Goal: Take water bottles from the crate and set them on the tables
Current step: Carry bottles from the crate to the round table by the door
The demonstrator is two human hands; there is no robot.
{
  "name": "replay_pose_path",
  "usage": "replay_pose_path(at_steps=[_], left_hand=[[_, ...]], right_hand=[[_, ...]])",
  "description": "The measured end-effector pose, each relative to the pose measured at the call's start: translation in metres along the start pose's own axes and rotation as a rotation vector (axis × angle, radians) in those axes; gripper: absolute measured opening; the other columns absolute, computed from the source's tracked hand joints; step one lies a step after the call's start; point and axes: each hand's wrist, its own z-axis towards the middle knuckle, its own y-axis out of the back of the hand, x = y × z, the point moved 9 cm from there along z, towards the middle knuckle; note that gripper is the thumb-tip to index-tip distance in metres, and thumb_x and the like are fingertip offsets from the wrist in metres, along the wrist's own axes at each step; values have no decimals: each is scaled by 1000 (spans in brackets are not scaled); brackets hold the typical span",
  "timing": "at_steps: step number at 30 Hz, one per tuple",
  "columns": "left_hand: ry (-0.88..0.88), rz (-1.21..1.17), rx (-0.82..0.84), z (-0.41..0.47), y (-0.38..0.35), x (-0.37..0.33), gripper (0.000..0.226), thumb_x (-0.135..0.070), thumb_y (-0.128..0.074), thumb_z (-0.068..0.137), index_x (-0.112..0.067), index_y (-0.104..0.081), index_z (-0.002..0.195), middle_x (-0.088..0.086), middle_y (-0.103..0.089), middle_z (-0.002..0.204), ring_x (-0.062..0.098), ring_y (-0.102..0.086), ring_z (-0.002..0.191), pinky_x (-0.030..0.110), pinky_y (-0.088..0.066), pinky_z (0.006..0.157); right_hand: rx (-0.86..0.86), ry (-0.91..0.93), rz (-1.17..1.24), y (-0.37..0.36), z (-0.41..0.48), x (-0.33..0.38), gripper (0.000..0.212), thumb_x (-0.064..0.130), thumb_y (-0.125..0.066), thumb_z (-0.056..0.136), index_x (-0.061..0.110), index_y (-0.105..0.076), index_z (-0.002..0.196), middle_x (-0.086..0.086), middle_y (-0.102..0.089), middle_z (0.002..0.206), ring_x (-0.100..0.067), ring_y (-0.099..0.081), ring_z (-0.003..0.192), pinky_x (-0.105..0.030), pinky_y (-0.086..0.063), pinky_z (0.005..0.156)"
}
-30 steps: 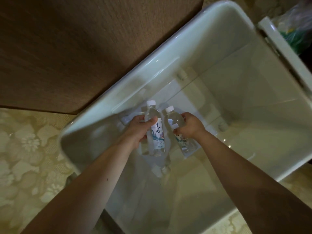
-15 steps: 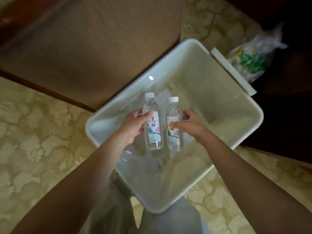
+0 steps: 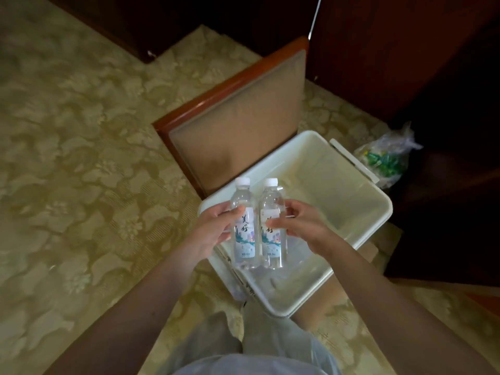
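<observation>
Two clear water bottles with white caps and printed labels are held upright side by side above the white plastic crate. My left hand grips the left bottle round its middle. My right hand grips the right bottle the same way. Both bottles hang over the crate's near left part. The bottom of the crate looks dim, and I cannot tell whether more bottles lie there.
The crate stands on patterned beige carpet. A chair with a red-brown wooden frame and tan padding stands just behind it. A plastic bag with green items lies at the right by dark wooden furniture.
Both hands have lifted the two bottles up out of the crate. The view has pulled back and risen, so the crate looks smaller and the chair shows.
</observation>
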Motion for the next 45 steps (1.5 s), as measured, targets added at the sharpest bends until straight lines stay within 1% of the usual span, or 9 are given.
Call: replay_pose_path(at_steps=[2, 6, 9, 14, 20, 26, 33, 37, 45], left_hand=[[-38, -39, -14, -24, 22, -1, 49, -39, -77, 67, -26, -62, 112, -8, -70, 73, 12, -56, 74, 28, -51, 76], [-145, -66, -11, -76, 73, -7, 78, -44, -84, 56, -20, -63, 127, 2, -75, 103, 20, -62, 91, 42, -53, 94], [-232, -108, -55, -126, 117, -13, 63, -37, -80, 64, -19, -65, 122, 1, -76, 103, 15, -69, 90, 32, -57, 81], [-359, -134, -131, -207, 192, -18, 51, -33, -75, 71, -18, -65, 119, 0, -77, 100, 14, -72, 87, 23, -56, 70], [-483, -204, -302, -287, 287, -18, 57, -36, -77, 67, -18, -66, 120, 1, -76, 104, 18, -71, 91, 33, -56, 81], [-567, -277, -432, -340, 365, -14, 63, -31, -88, 65, -17, -66, 123, 3, -76, 106, 16, -71, 88, 32, -56, 79], [-593, -329, -595, -360, 445, -13, 77, -36, -92, 61, -13, -62, 128, 4, -76, 105, 20, -73, 91, 38, -58, 84], [-593, -353, -672, -349, 490, -28, 90, -43, -87, 50, -13, -59, 130, 2, -76, 105, 21, -73, 93, 36, -58, 82], [-601, -393, -753, -301, 596, -120, 86, -40, -85, 51, -15, -61, 130, 0, -76, 105, 17, -71, 90, 28, -54, 72]], right_hand=[[27, 35, -4, -23, -19, 14, 44, 10, -88, 69, 28, -65, 103, 0, -70, 91, -18, -63, 88, -37, -49, 81], [90, 104, -57, -80, -54, 42, 55, 23, -91, 58, 22, -70, 109, -3, -71, 95, -18, -66, 90, -38, -52, 83], [145, 173, -90, -130, -81, 67, 57, 25, -90, 55, 20, -70, 109, -6, -75, 99, -16, -69, 87, -41, -53, 86], [254, 288, -87, -219, -119, 107, 48, 9, -86, 72, 17, -67, 115, 7, -77, 94, -8, -73, 82, -24, -56, 69], [406, 394, -152, -328, -154, 154, 52, 8, -87, 70, 21, -65, 116, 5, -77, 100, -16, -74, 94, -36, -59, 88], [555, 457, -237, -419, -178, 195, 50, 5, -85, 70, 23, -65, 112, 4, -76, 98, -16, -74, 95, -36, -59, 89], [685, 444, -262, -510, -160, 228, 55, 2, -87, 67, 14, -63, 115, -4, -76, 104, -19, -75, 92, -29, -60, 74], [718, 429, -258, -554, -131, 255, 56, -3, -85, 67, 11, -62, 116, -8, -76, 105, -23, -75, 93, -41, -61, 85], [783, 497, -319, -640, -41, 366, 59, 3, -87, 66, 13, -62, 118, -3, -76, 103, -19, -75, 91, -33, -60, 79]])
